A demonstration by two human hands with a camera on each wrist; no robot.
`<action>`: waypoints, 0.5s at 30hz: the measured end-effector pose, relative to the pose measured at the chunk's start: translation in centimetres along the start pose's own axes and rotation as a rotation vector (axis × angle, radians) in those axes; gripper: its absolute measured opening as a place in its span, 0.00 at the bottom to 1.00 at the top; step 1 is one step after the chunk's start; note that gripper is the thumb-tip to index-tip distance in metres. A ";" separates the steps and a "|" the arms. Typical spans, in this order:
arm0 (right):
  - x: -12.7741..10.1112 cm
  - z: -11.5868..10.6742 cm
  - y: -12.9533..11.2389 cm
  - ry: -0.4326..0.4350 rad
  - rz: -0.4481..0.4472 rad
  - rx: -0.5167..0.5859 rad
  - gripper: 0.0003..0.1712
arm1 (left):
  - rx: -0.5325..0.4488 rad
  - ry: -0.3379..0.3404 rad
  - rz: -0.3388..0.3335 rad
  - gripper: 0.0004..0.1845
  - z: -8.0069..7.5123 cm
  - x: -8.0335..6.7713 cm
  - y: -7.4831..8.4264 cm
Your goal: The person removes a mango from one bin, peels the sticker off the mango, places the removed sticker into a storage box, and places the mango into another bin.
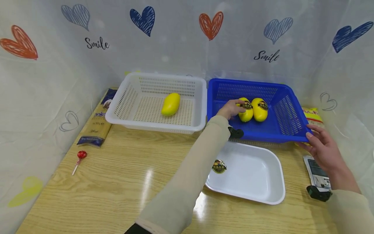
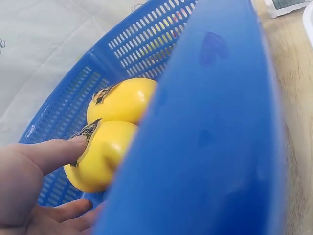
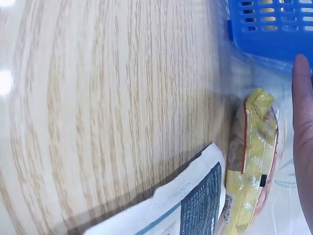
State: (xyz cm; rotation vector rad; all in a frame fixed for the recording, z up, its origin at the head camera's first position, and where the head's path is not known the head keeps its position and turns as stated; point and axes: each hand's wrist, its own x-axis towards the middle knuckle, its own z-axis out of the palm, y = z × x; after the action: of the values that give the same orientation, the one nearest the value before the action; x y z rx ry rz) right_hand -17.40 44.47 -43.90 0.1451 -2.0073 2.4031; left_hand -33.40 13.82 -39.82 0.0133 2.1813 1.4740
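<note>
Two yellow mangoes with dark labels, the left mango (image 1: 246, 113) and the right mango (image 1: 260, 110), lie side by side in a blue basket (image 1: 283, 137). My left hand (image 1: 230, 109) reaches over the basket's front left side to the left mango. Its thumb (image 2: 61, 152) touches the label, while the other fingers spread below the fruit. At the front right corner, my right hand (image 1: 324, 149) holds the basket's rim. One straight finger of it lies along the blue wall in the right wrist view. A third mango (image 1: 170, 104) sits in a white basket (image 1: 152, 125).
In front of the blue basket stands a white tray (image 1: 248, 172) with a round label. At the left lie a pasta packet (image 1: 94, 125) and a red lollipop (image 1: 81, 154). A yellow packet (image 1: 314, 117) and a white pouch (image 1: 317, 172) lie at the right, near the curtain.
</note>
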 end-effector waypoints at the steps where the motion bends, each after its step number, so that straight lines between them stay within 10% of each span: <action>1: 0.0 0.0 0.0 -0.002 -0.002 0.001 0.25 | 0.001 -0.025 0.001 0.23 0.0 0.0 0.0; 15: -0.1 0.1 -0.3 0.040 0.062 -0.067 0.27 | -0.022 -0.187 -0.026 0.26 -0.1 0.1 -0.3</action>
State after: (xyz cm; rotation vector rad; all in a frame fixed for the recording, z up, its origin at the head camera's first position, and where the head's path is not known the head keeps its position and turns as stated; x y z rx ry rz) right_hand -17.26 44.39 -43.61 0.0347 -2.1027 2.3503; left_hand -33.44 13.66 -40.12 0.1099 2.0089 1.4217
